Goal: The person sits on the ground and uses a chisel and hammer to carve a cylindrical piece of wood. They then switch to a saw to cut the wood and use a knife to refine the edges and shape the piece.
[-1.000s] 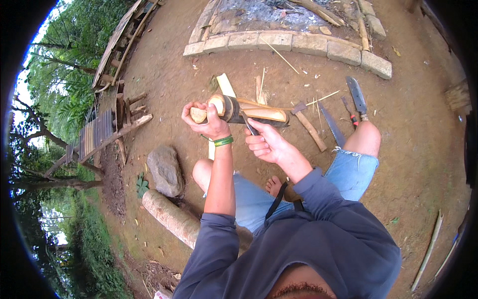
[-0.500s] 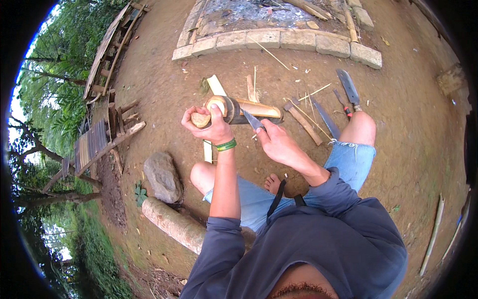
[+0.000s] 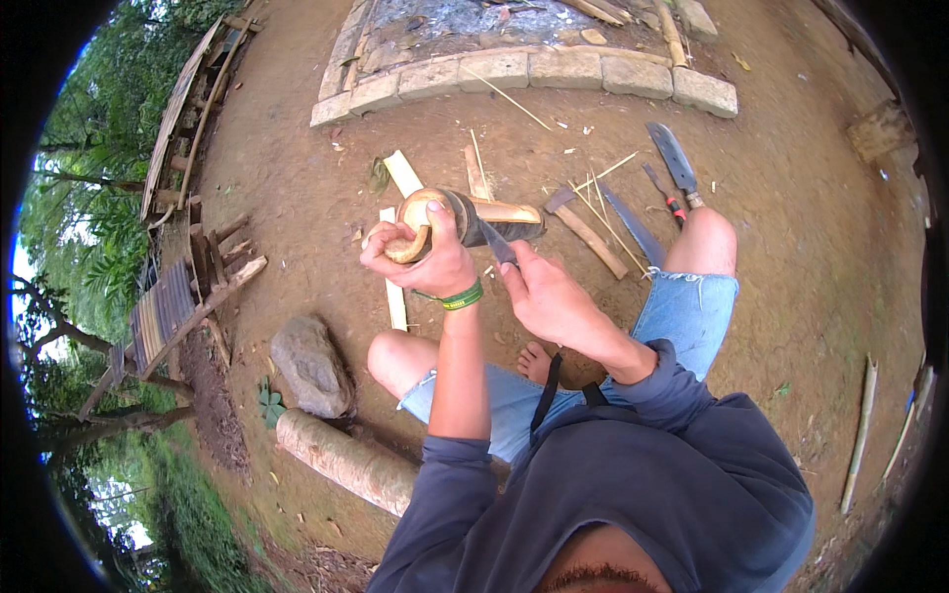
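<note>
My left hand point(image 3: 442, 265), with a green band at the wrist, grips the near left end of a thick bamboo section point(image 3: 510, 212). Its fingers wrap round a pale curved piece point(image 3: 407, 247) at that end; how this joins the bamboo is hidden. The bamboo's far part is cut open along its length, showing a light inside and dark outer skin. In my right hand point(image 3: 554, 296) is a knife point(image 3: 497, 243), its handle mostly covered by the fingers. The blade points up and left, overlapping the bamboo's lower side; whether it touches cannot be told.
A hatchet point(image 3: 590, 234), saw point(image 3: 634, 227), red-handled tool point(image 3: 665, 196) and machete point(image 3: 673, 158) lie by my right knee. Pale split strips point(image 3: 402, 174) lie beyond the bamboo. A rock point(image 3: 312, 366) and log point(image 3: 346, 459) are left; a stone-edged fire pit point(image 3: 563, 69) is ahead.
The left hand has turned with the bamboo, so more of its rounded end and the curved piece shows. The knife stays close to the bamboo's side. The whole view has shifted slightly.
</note>
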{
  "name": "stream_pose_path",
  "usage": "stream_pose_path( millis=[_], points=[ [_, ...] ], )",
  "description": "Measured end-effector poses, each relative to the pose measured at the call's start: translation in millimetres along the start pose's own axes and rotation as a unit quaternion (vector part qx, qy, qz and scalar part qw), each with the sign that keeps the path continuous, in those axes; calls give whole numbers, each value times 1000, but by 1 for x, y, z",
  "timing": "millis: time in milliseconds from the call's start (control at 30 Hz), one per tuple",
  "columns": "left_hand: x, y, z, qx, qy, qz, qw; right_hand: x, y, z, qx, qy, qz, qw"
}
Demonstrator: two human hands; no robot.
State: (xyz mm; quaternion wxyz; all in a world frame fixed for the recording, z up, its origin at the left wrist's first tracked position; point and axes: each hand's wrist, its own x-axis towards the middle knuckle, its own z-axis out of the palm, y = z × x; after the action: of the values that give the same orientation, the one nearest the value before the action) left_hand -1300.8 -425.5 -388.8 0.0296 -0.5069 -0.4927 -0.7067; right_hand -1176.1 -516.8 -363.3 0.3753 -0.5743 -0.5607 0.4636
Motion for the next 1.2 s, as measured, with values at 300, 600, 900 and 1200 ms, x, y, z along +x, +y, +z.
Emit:
stream_pose_path(
  millis=[300,600,900,1200],
  points=[
    [3,-1,-4,28,4,-2,1000,5,1,11,-226,-42,39,973],
    [9,-3,6,-10,-13,-9,1000,11,1,-10,-229,-48,-39,971],
    [12,-9,-1,-57,-1,-31,998,46,98,27,-254,-35,45,965],
    [14,-17,4,-60,-13,-33,998,81,273,65,-269,-12,131,954]
  ],
)
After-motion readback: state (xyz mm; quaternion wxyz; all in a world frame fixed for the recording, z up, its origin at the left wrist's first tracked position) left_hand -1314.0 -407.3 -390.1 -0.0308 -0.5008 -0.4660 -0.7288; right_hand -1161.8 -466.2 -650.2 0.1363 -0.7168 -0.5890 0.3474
